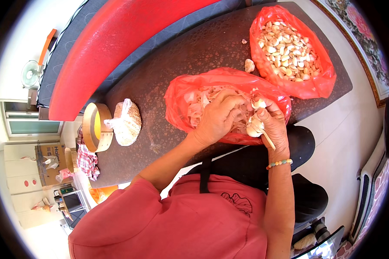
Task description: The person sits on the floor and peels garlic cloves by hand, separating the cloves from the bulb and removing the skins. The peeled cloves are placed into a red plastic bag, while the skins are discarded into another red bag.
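My right hand (274,121), with a beaded bracelet at its wrist, grips a partly broken garlic bulb (255,126) whose dry stalk slants down past the palm. A piece of garlic (259,104) shows at the fingertips of that same hand. Beside it, my left hand (221,113) is curled with thumb and fingers drawn together; whether something small is between them is hidden. Both hands are over an open red plastic bag (178,98) holding papery garlic skins (194,108).
Another red plastic bag (327,81), full of garlic cloves (287,53), stands at the far right of the dark table (168,61). A garlic bulb (249,65) lies near it. Leftward are a tied clear bag of beans or grains (129,124) and a round wooden-rimmed sieve (99,142).
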